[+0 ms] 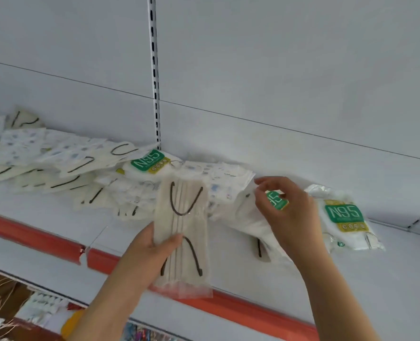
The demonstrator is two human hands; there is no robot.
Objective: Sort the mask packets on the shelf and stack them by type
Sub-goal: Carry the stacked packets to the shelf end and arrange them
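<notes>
1. Two bare hands are seen over a white metal shelf (56, 217) edged with an orange-red plastic strip (31, 236).
2. A clear plastic packet of cream pleated masks with dark ear loops (182, 232) is gripped by the left hand (150, 252), thumb on its front face and fingers hidden behind it; the packet is held upright above the shelf's front edge.
3. A white mask packet with a green N95 label (276, 200) is pinched at its upper edge by the right hand (287, 212), between thumb and curled fingertips, and is partly hidden by that hand.
4. Just right of the right hand, a second white N95 packet with a green and yellow label (344, 217) is seen lying flat on the shelf.
5. Beyond the left hand, a third N95 packet (148, 161) is seen resting against the shelf's back panel, near a slotted white upright (154, 70).
6. Left of the left hand, a loose heap of cream dark-looped packets (63, 180) and white packets printed with small blue patterns (21, 143) is spread along the shelf.
7. Between the hands, more blue-patterned packets (223, 175) are overlapped.
</notes>
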